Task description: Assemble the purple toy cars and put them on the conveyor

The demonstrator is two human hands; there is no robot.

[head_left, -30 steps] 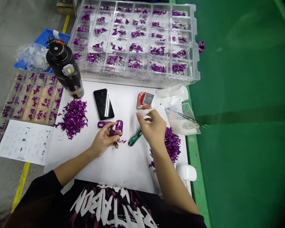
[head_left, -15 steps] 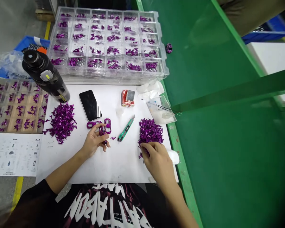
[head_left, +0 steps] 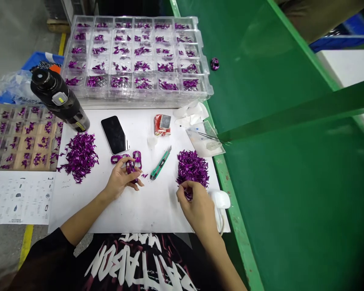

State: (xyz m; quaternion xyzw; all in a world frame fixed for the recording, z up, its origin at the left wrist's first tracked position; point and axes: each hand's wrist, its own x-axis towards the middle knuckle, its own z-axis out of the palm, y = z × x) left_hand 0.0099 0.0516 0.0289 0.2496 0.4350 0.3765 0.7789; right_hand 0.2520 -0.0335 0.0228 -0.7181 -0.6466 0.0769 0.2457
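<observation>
My left hand (head_left: 117, 182) is closed around a purple toy car body (head_left: 130, 167), held just above the white work sheet. Two more such cars lie by its fingertips, one upright in the view (head_left: 137, 157) and one sideways (head_left: 116, 159). At the near edge of a heap of small pointed purple parts (head_left: 193, 166) is my right hand (head_left: 200, 206), thumb and forefinger pinched together. Whatever may be between those fingertips is too small to make out. A green utility knife (head_left: 160, 163) lies between the hands, and a few loose purple bits (head_left: 144, 175) sit near the left fingers.
Another purple heap (head_left: 80, 155) lies left, near a phone (head_left: 115, 134) and a tall black bottle (head_left: 60, 99). Compartment trays (head_left: 136, 95) stand behind. Tweezers (head_left: 210, 137) rest on a clear bag at right. A green conveyor (head_left: 276, 182) runs alongside, carrying one purple car (head_left: 214, 64).
My right hand has drawn slightly back from the heap, uncovering more of the white object beside it. My left hand keeps hold of the toy car body. The view has shifted a little.
</observation>
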